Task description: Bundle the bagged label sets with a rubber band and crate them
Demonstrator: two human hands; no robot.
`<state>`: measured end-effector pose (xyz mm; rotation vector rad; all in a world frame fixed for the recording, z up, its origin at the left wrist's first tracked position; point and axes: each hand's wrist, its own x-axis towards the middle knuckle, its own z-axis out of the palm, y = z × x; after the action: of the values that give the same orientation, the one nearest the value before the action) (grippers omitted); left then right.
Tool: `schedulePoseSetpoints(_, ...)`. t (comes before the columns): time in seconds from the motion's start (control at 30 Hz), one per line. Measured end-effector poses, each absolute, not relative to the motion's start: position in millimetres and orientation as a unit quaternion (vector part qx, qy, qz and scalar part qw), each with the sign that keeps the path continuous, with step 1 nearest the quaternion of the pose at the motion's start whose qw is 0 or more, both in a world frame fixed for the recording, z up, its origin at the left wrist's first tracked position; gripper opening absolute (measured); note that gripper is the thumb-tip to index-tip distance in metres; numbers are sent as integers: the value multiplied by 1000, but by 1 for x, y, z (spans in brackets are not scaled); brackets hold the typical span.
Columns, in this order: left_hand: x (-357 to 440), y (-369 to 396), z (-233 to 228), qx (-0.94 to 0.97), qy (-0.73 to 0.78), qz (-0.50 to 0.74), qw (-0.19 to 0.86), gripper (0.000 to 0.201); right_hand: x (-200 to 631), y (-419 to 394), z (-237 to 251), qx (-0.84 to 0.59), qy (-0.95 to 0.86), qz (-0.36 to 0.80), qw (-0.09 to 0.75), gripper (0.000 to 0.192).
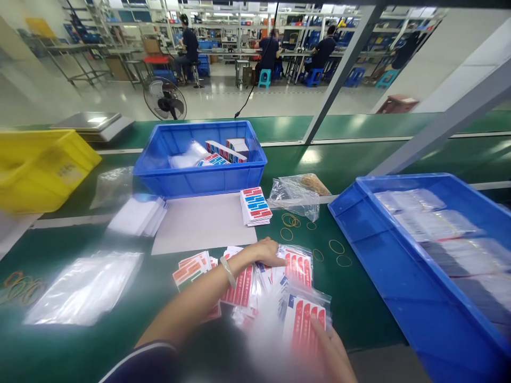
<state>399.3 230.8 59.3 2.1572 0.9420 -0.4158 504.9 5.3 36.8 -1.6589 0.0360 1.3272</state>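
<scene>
Head view: left hand [266, 251] reaches across the green table [359, 303], fingers bent and pressed down on the spread of red-and-white printed packets in clear plastic sleeves [243, 282]; a bracelet sits on that wrist. Right hand [333, 348], low in the picture and blurred, has its grip clamped on one sleeved red-striped packet [305, 319] at the near edge of the same spread. Tan rubber bands [337, 246] lie loose just right of the packets. A small stack of red-and-blue cards [255, 205] stands beyond the left hand, before a blue plastic bin [199, 178].
</scene>
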Motion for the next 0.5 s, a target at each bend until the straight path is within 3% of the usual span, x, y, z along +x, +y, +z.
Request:
schedulePoseSetpoints(0.13, 405, 212, 65, 833, 283, -182, 439, 74, 511, -8, 26, -666, 31, 547, 506, 80)
schedulePoseSetpoints(0.3, 413, 177, 63, 812, 238, -185, 499, 95, 515, -24, 20, -648, 74, 571, 500, 106)
schedulePoseSetpoints(0.4, 412, 157, 59, 803, 275, -109, 517, 95, 511, -28, 25, -660, 82, 560, 494, 115)
schedulePoseSetpoints(0.5, 400, 136, 54, 786, 350, 54, 507, 84, 505, -26, 33, -661, 76, 565, 488, 116)
